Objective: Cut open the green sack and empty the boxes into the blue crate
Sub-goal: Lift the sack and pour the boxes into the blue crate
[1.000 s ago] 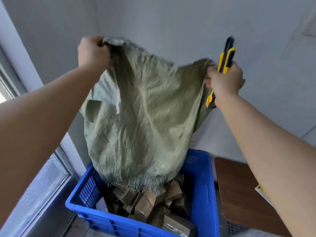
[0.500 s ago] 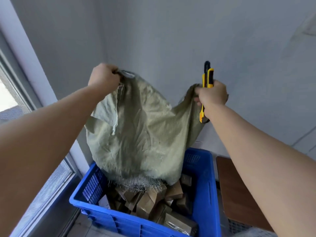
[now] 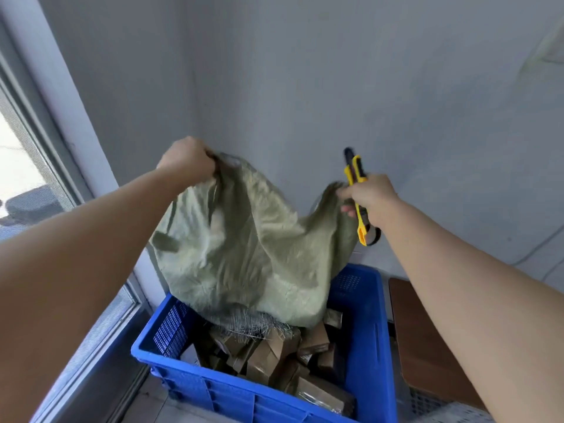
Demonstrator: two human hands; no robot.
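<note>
The green sack (image 3: pixel 244 248) hangs limp and upside down over the blue crate (image 3: pixel 369 337), its frayed cut end resting on the pile inside. My left hand (image 3: pixel 186 160) grips one upper corner of the sack. My right hand (image 3: pixel 372 196) pinches the other corner together with a yellow and black utility knife (image 3: pixel 355 175), whose tip points up. Several brown cardboard boxes (image 3: pixel 268 358) lie heaped in the crate below the sack.
A grey wall stands close behind the crate. A window with a metal frame (image 3: pixel 100 331) runs along the left. A brown tabletop (image 3: pixel 427 346) sits right of the crate, above a white perforated surface (image 3: pixel 427 404).
Both hands have come down with the sack, so the sack has slackened and bunched lower over the crate. The boxes in the crate lie the same.
</note>
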